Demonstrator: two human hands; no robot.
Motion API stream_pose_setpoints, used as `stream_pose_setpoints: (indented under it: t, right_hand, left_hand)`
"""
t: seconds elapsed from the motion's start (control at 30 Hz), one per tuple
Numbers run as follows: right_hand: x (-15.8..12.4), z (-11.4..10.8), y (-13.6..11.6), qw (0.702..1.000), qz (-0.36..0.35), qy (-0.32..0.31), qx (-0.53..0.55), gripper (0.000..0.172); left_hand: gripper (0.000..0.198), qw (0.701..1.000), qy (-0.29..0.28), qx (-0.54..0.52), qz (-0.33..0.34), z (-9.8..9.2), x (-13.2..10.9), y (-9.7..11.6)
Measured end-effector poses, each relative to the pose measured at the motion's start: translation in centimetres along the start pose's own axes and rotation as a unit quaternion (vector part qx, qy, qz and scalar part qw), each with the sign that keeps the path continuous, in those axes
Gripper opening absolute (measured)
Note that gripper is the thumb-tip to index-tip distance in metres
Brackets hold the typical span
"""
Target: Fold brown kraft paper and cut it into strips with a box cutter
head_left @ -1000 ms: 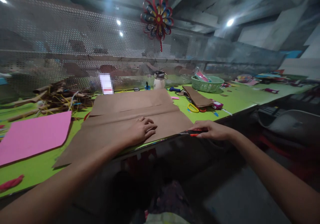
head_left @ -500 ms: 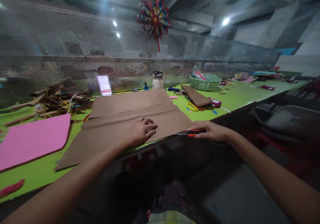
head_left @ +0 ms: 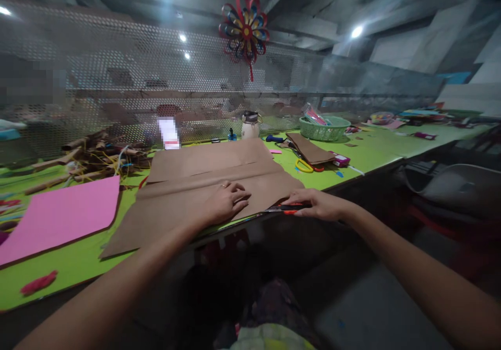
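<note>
The left hand (head_left: 227, 204) lies flat, fingers spread, on the near part of a large brown paper (head_left: 203, 175), which covers the table (head_left: 364, 157) up to its near edge. Just to its right, apart from it, the right hand (head_left: 319, 205) is closed around orange-handled scissors (head_left: 287, 209), their blades pointing at the paper's near right edge. The blades point towards the left fingertips, so a hurried snip could nick them. If the flat hand eases off, the creased sheet could slide or buckle and the cut could wander. Counted: two hands, one large brown sheet, one pair of scissors in hand. Left of the left hand is one pink sheet (head_left: 58, 217). Beyond the right hand are one yellow-handled pair (head_left: 303, 166) and one smaller brown piece (head_left: 309, 151), then one green basket (head_left: 324, 129). Beyond the left hand stands one jar (head_left: 250, 125).
</note>
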State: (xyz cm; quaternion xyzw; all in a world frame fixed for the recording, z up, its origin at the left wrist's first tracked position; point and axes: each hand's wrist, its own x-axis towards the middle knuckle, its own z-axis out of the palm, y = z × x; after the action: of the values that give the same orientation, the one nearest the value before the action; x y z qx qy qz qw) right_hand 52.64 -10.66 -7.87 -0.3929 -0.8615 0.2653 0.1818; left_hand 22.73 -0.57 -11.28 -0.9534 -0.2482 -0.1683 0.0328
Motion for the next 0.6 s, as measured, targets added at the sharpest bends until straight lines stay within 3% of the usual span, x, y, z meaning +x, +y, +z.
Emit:
stream_pose_setpoints:
  t: [0.6]
  right_hand:
    - [2.9,3.1,-2.7,1.000,-0.004,0.007,0.004,0.039]
  left_hand:
    - [0.040,0.999,-0.026,0.014,-0.019,-0.2,-0.1,0.7]
